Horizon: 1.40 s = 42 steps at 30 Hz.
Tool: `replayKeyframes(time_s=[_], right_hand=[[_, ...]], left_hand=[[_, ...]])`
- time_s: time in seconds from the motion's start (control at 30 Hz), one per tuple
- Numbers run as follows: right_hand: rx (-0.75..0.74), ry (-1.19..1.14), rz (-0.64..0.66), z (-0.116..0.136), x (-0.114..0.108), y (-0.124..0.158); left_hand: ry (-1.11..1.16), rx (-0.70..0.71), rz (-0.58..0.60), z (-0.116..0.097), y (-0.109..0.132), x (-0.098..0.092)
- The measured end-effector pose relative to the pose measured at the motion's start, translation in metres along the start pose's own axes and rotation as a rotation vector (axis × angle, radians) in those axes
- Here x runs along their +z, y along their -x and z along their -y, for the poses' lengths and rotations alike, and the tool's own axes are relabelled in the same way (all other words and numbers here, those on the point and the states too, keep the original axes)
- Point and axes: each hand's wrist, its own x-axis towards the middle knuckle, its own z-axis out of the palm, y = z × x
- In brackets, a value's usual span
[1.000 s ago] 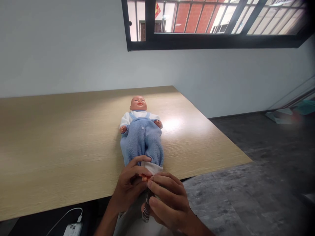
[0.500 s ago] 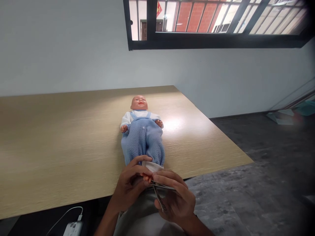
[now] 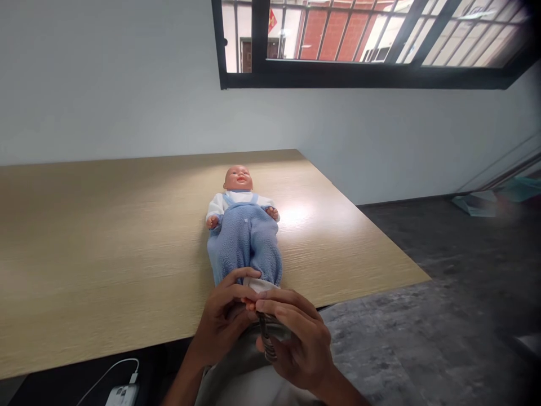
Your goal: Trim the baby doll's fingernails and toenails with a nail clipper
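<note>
Head view: one doll (image 3: 245,237), lying on its back on your wooden table (image 3: 105,242), head toward the far side, legs toward you at the near edge; blue overalls (image 3: 230,248), white sleeves. One foot (image 3: 249,305), orange toes visible, beneath a white cuff (image 3: 262,286), between your two hands. Your left hand (image 3: 226,310): partly closed, fingers curved over the foot and cuff, thumb below, keeping hold of the foot. Your right hand (image 3: 298,332): half curled, gripping a small dark metal clipper (image 3: 267,341) between fingers and thumb, its upper end just beside the toes; whether it touches them you cannot tell. Below the table, to the left: one white device (image 3: 122,396) with a white cable (image 3: 105,369) plugged in. Behind: a pale wall (image 3: 127,79) and a barred window (image 3: 329,73) in a black frame. To the right: grey floor (image 3: 380,332).
</note>
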Motion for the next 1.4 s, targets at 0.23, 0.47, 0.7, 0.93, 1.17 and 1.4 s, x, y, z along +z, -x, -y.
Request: replayKeyframes(time_s=[0.23,0.47,0.7,0.93,1.17,1.4], right_hand=[[-0.064,0.084,0.037,0.003,-0.003,-0.008],[-0.059,0.105,0.148,0.005,-0.006,-0.01],[-0.059,0.075,0.191,0.008,-0.002,-0.015],[0.271,-0.183,-0.136,-0.006,0.007,0.01],[0.17,-0.178,-0.085,-0.006,0.01,0.013],[0.14,-0.164,-0.134,-0.007,0.012,0.014]], left_hand=[[-0.03,0.028,0.028,0.004,0.002,0.004],[-0.066,0.018,-0.01,0.004,0.0,0.005],[-0.076,0.102,-0.004,0.004,-0.006,0.002],[0.008,0.081,-0.006,0.01,-0.005,0.002],[-0.007,0.085,-0.012,0.013,-0.003,0.0],[-0.036,0.093,-0.012,0.013,-0.003,0.0]])
